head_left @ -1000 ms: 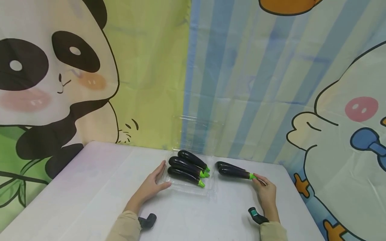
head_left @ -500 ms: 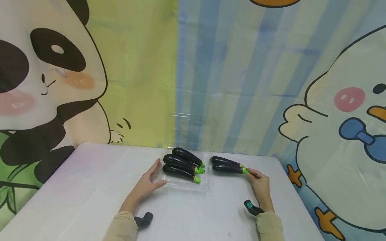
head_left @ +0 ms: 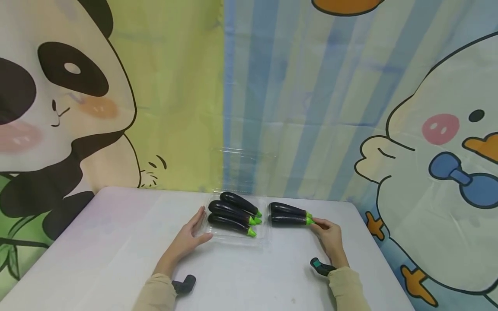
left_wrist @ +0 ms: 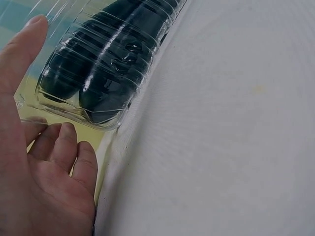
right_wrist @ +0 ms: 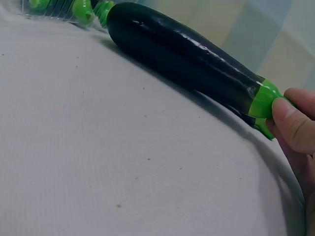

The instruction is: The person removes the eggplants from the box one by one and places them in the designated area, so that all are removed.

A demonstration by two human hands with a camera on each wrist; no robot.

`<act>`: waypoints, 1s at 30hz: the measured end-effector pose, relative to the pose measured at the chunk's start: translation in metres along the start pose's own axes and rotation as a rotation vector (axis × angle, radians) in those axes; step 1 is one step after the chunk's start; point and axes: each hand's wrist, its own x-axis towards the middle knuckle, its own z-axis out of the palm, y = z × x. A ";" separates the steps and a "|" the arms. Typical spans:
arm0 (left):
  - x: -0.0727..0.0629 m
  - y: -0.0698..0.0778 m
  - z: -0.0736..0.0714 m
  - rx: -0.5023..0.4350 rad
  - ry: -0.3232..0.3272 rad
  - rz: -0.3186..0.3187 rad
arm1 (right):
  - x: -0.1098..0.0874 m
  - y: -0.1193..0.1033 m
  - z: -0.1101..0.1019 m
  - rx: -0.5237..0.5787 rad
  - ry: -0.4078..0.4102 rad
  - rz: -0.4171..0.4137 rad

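A clear plastic box [head_left: 243,240] with several dark eggplants [head_left: 229,222] in it lies on the table. My left hand [head_left: 187,238] is at the box's left side, thumb apart from the fingers. In the left wrist view the fingertips [left_wrist: 66,129] are right at the box's end, beside the eggplants' rounded ends. Right of the box, two more eggplants lie side by side. My right hand [head_left: 330,239] pinches the green stem end of the nearer eggplant [head_left: 288,219] between thumb and fingers. The farther eggplant [head_left: 288,209] lies just behind it.
The box's clear lid [head_left: 245,170] stands raised at the back against the curtain [head_left: 311,108]. The white table [head_left: 116,242] ends at that curtain. A dark camera mount [head_left: 184,284] sits on the left wrist and another mount [head_left: 322,267] on the right.
The head view has shifted. The nearer eggplant, gripped by my right hand, has swung from a slant to lie straighter alongside the farther one. The left hand stays at the box.
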 end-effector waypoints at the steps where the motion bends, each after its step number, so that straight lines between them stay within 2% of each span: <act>1: 0.000 0.000 0.000 -0.001 0.005 -0.004 | 0.001 0.000 0.000 -0.003 -0.005 -0.001; 6: -0.005 -0.001 -0.001 0.006 0.027 0.002 | 0.003 0.000 0.007 -0.009 -0.026 -0.023; 10: -0.011 -0.004 -0.002 0.017 0.031 -0.016 | 0.002 0.002 0.013 -0.064 -0.034 -0.027; 13: -0.013 -0.006 -0.002 0.024 0.029 -0.028 | 0.002 0.004 0.015 -0.123 -0.028 -0.060; 19: -0.010 -0.008 0.002 -0.017 0.030 -0.010 | 0.002 0.003 0.012 -0.165 -0.010 -0.119; 30: -0.003 0.002 0.003 0.012 0.017 0.021 | 0.002 0.007 0.004 -0.215 0.018 -0.111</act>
